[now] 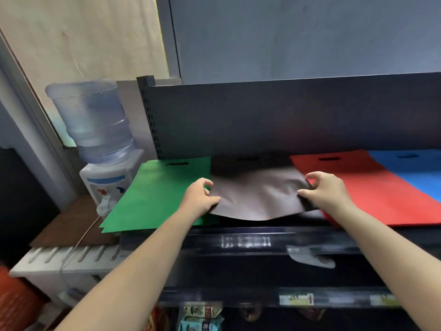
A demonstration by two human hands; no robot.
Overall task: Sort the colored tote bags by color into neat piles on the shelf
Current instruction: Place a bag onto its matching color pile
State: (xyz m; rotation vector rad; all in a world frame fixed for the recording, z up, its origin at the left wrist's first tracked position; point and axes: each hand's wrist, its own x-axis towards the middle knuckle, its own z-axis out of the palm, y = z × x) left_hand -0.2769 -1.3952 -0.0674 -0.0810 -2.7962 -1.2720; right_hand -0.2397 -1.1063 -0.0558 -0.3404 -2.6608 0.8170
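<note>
Four tote bag piles lie side by side on the dark shelf (238, 231): green (152, 194) at the left, dark grey-brown (255, 194) in the middle, red (365, 192), and blue (415, 173) at the far right. My left hand (200, 195) pinches the left edge of the top dark grey-brown bag. My right hand (324, 191) pinches its right edge. That bag's front edge sags in a curve over the shelf lip, and its rear part lies in shadow.
A water dispenser (100, 144) with a clear bottle stands left of the shelf, close to the green pile. A dark back panel (286, 115) rises behind the bags. Lower shelves hold packaged goods (202, 316). A grey scrap (310, 258) hangs below the shelf lip.
</note>
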